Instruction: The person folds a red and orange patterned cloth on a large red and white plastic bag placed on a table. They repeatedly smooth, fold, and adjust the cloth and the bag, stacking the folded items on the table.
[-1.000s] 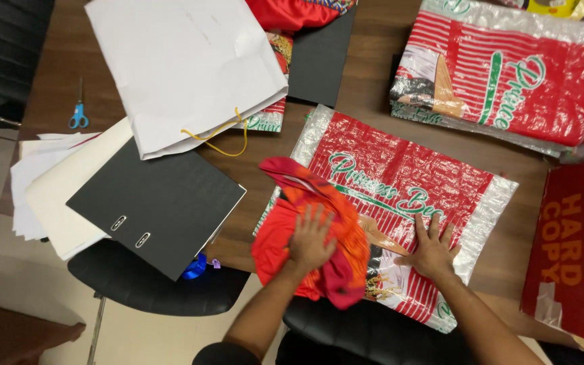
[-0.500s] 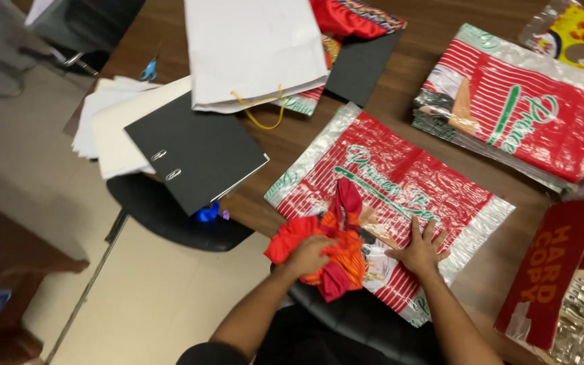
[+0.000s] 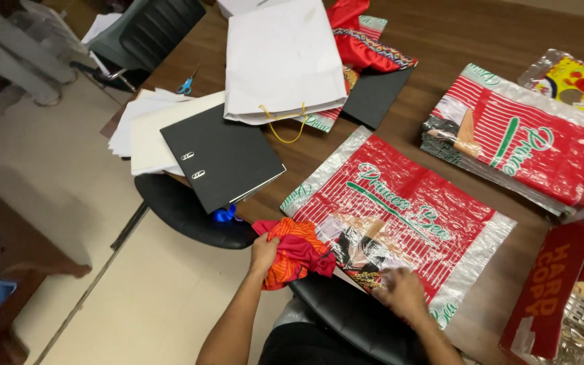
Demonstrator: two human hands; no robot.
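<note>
This looks like an office. A black ring binder, loose white papers and blue scissors lie along the left edge of a brown wooden table. Black office chairs stand beside it.

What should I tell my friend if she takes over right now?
Left hand: gripping the bunched red and orange cloth at the table's near edge.
Right hand: pressing on the near end of the red plastic bag, which lies flat on the wooden table.
Done: the cloth sits at the bag's near end; whether any is inside is unclear.
Left: most of the cloth is outside the bag.
</note>
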